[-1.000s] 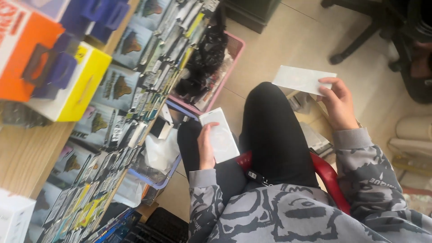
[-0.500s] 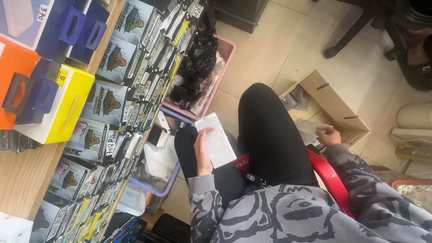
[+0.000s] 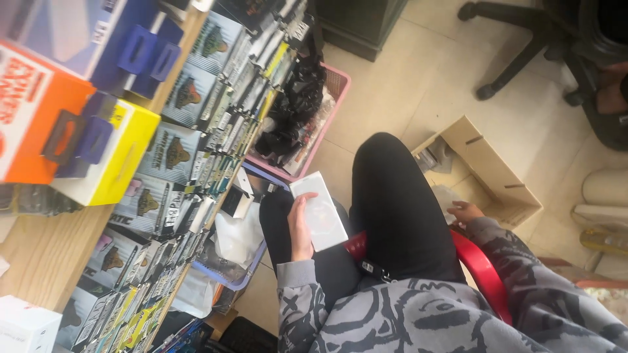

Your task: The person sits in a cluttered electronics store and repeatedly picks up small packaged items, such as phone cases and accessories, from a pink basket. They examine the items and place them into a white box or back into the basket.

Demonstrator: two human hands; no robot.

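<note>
**Seated person steadies a flat white box on the lap while the other hand reaches down beside the chair**

The left hand (image 3: 301, 225) grips a flat white rectangular box (image 3: 320, 210) along its long edge, fingers wrapped over the near side, and holds it propped on the left thigh of the black trousers. The box lies between the knees and the edge of the wooden worktop (image 3: 29, 255), just clear of the rows of small printed retail packages (image 3: 173, 153) stacked along that edge.

The right hand (image 3: 466, 212) is lowered past the red plastic chair rim (image 3: 481, 271), at the mouth of an open brown cardboard carton (image 3: 487, 171) standing on the tiled floor (image 3: 392, 91). Its fingers look loosely curled, but the leg and sleeve hide too much to tell whether it holds anything or hangs released.

As a judgement, the step in hand is a handover between box and carton: one piece kept ready on the lap while the other hand works in the carton. The next move would call for a sure hold with the right hand among the carton's loose contents, keeping the white box level so it does not slide off the thigh.

A pink plastic basket (image 3: 335, 88) of dark items sits on the floor ahead of the knees.
</note>
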